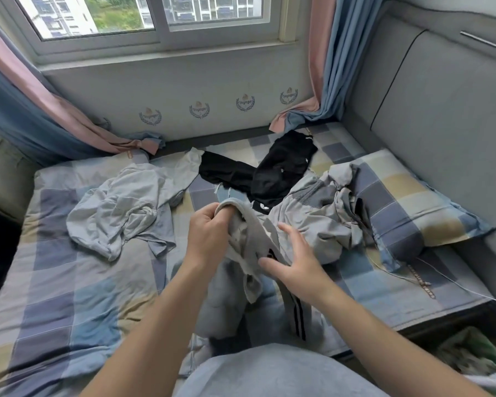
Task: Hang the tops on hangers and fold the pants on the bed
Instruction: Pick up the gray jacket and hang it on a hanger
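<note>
Grey striped pants (249, 245) bunched in my left hand (209, 236), right hand (294, 262) open beside them.
My left hand clutches their upper end. The legs hang lengthwise toward me over the bed's (78, 296) near edge. My right hand's spread fingers touch the cloth. The flattest room for folding looks near-left.

checked pillow (407, 202) beside grey headboard (441, 110)
</note>
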Action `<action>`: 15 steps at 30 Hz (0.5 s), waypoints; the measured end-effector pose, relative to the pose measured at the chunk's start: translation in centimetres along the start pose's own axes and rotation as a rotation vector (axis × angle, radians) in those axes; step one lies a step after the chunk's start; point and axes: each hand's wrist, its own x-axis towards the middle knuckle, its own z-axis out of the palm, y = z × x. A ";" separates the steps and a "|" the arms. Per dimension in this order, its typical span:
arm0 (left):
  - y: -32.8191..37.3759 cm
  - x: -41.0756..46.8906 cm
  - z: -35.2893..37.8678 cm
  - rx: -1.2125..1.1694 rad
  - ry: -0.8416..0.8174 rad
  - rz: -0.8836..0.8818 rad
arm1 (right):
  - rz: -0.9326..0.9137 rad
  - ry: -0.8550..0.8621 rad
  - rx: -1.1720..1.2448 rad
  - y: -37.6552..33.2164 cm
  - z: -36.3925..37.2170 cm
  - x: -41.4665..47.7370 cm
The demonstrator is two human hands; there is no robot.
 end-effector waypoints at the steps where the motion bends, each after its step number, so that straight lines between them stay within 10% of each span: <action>1: 0.1 -0.3 0.1 0.012 -0.058 0.012 | -0.012 -0.035 -0.044 0.2 1.0 -0.1; 15: -0.5 -1.3 -1.1 0.372 -0.428 -0.116 | -0.138 0.146 -0.115 -1.2 1.8 -0.1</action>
